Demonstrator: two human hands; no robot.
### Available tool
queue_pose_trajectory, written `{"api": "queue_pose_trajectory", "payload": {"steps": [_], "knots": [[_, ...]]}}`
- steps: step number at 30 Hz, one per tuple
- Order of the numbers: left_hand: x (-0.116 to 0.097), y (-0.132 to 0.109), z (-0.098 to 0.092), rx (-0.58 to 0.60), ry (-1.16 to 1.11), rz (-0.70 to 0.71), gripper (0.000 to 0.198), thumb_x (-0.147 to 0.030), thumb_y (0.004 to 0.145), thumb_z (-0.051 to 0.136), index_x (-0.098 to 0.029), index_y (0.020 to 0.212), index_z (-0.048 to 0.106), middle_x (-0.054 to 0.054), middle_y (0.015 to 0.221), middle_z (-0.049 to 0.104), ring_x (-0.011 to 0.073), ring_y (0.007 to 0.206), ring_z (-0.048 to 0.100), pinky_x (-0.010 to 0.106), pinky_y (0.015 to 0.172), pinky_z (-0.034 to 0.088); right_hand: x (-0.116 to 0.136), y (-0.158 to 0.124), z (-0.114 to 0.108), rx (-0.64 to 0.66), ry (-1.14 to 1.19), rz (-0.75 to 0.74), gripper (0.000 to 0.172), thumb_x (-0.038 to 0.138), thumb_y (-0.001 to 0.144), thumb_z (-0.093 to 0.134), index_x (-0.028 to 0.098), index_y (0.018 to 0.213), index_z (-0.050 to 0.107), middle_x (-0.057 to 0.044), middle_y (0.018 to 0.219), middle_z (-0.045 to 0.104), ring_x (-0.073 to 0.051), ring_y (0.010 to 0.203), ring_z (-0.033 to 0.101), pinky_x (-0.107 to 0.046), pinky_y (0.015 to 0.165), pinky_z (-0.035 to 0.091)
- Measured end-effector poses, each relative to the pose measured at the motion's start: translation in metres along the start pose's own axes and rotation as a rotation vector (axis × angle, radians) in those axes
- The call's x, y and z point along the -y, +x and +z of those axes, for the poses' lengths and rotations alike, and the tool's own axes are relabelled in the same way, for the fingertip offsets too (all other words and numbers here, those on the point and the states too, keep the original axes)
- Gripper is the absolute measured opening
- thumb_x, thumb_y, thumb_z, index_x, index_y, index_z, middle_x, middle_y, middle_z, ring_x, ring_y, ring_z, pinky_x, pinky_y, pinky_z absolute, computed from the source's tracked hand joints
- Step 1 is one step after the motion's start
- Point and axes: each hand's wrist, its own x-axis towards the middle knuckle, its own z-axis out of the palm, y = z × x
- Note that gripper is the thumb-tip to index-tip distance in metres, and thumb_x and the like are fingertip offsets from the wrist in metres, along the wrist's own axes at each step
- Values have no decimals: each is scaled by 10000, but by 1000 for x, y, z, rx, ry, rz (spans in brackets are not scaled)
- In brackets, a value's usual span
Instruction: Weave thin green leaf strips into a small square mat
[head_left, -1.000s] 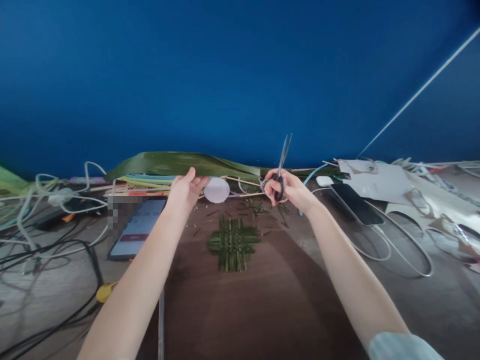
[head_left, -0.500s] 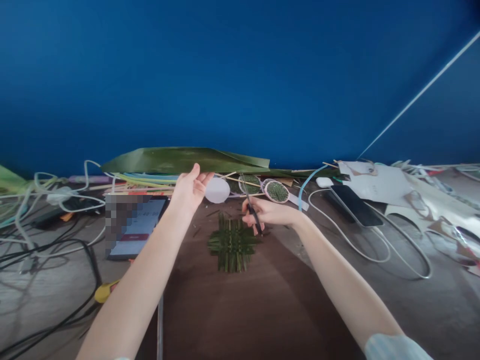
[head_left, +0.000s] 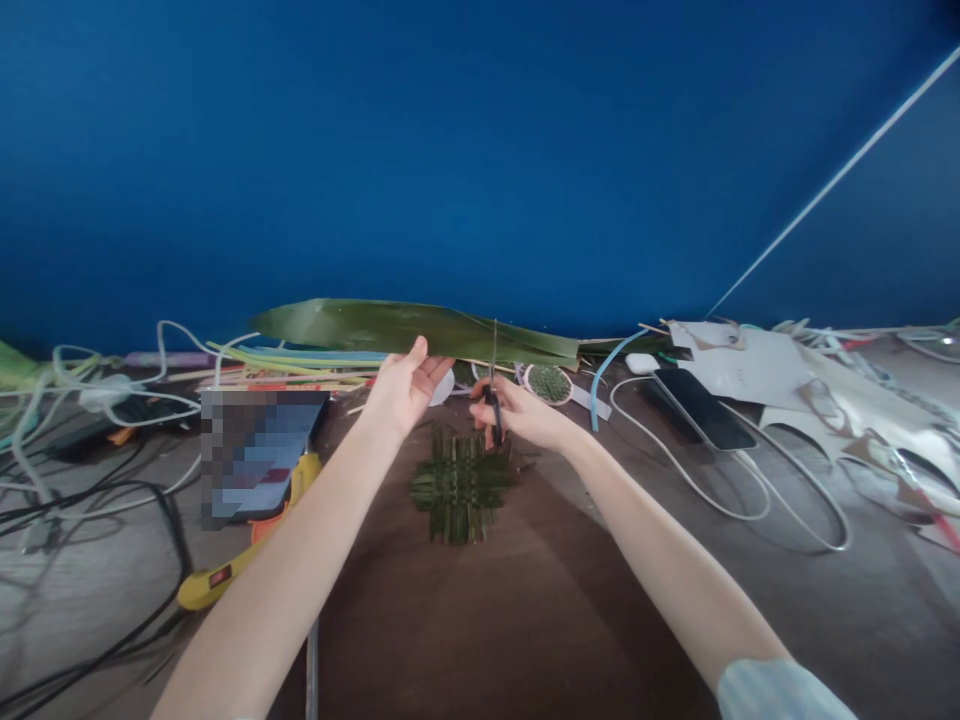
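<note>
A long, broad green leaf (head_left: 360, 325) stretches sideways in front of the blue wall. My left hand (head_left: 411, 388) grips its lower edge near the middle, thumb raised and fingers closed at the edge. In my right hand (head_left: 517, 410) is a pair of scissors (head_left: 493, 400), with the blades pointing up across the leaf's right half. Whether the blades bite into the leaf I cannot tell. Below both hands a woven mat of dark green strips (head_left: 459, 488) lies flat on the brown board (head_left: 480, 630).
To the left are a tablet (head_left: 262, 465), a yellow-handled tool (head_left: 217, 580) and tangled white and black cables. On the right lie a phone (head_left: 705, 408) with a white cable and cut white sheets (head_left: 757, 365). A round piece with green filling (head_left: 547, 383) sits behind my right hand.
The leaf and my left hand have moved to the right. My right hand has shifted slightly left, bringing the scissor blades up across the leaf.
</note>
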Motion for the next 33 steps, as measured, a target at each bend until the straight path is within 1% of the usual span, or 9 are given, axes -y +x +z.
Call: {"api": "queue_pose_trajectory", "payload": {"steps": [4,8,12,16,20,23,27,31,33], "knots": [[3,-1,1,3,11,-17,276,-51,838,459,-144,584,408,37,569,611,136,602,652,355,808,520,-5,3,3,-76,48,-45,289,384,775,543,201,925,378,34,671,547,-89,473,536,-231,453,440],[2,2,-1,1,-8,-7,274,-45,834,463,-140,579,423,57,592,627,153,638,665,348,805,526,-9,6,4,-106,67,-49,286,398,773,535,212,914,370,47,638,535,-91,441,522,-232,429,432],[2,2,-2,6,-12,-21,256,-55,837,466,-123,590,467,77,632,647,157,655,668,349,822,521,-11,5,6,-147,-1,-72,271,393,771,532,214,905,378,56,606,512,-86,415,488,-215,387,397],[1,1,-1,0,-17,-37,256,-61,843,457,-117,596,493,72,635,652,151,657,668,343,839,517,-11,5,8,-238,-99,-105,199,368,786,495,208,857,401,65,549,483,-72,384,420,-196,360,342],[2,0,-1,-6,-10,-57,233,-67,853,442,-104,641,531,79,656,662,145,666,668,318,828,523,-14,5,9,-346,-205,-161,152,340,784,474,198,768,424,53,511,497,-83,425,450,-214,446,368],[5,2,-3,-2,-13,-60,239,-63,845,453,-104,621,526,90,659,663,141,645,665,301,798,535,-15,5,10,-401,-256,-156,122,312,780,450,197,742,431,47,490,505,-99,439,477,-232,489,385],[5,4,-5,15,-38,-64,216,-59,825,481,-119,620,513,80,652,653,150,662,665,312,800,538,-13,3,11,-435,-245,-113,89,264,757,438,201,697,424,48,475,505,-98,435,476,-237,506,386],[-1,7,-7,-72,-50,6,181,-58,808,506,-147,652,487,44,639,640,159,675,666,345,820,531,-14,4,9,-424,-143,-90,96,272,745,450,202,690,412,59,451,484,-89,415,454,-223,469,366],[-4,10,-9,-99,-20,35,164,-56,813,496,-140,672,490,58,665,652,160,672,668,348,820,528,-15,5,8,-403,-118,-91,118,298,752,449,202,694,410,68,425,459,-85,395,437,-215,449,353]]}}
